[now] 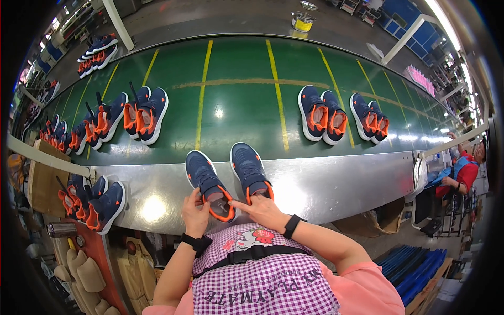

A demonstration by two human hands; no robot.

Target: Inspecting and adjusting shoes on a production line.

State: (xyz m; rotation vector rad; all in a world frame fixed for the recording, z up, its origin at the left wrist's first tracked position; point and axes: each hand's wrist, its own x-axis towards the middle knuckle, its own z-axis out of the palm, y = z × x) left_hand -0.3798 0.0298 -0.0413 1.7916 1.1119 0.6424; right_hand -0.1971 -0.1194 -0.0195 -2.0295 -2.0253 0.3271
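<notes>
Two navy sneakers with orange linings and white soles lie side by side on the metal ledge, toes away from me. My left hand (196, 214) pinches the collar of the left sneaker (202, 170) on its left side. My right hand (265, 211) spreads its fingers between the two heels. One stretched digit of it touches the left sneaker's heel collar; other fingers reach the opening of the right sneaker (247, 164), their tips partly hidden. Each sneaker has a strap across its instep.
A green conveyor belt (236, 118) with yellow lines runs beyond the metal ledge (336, 181). Sneaker pairs (146, 114) stand on it at left, with more pairs (323, 116) at right. Other sneakers (107, 205) stand at the ledge's left end. A person (464, 170) sits far right.
</notes>
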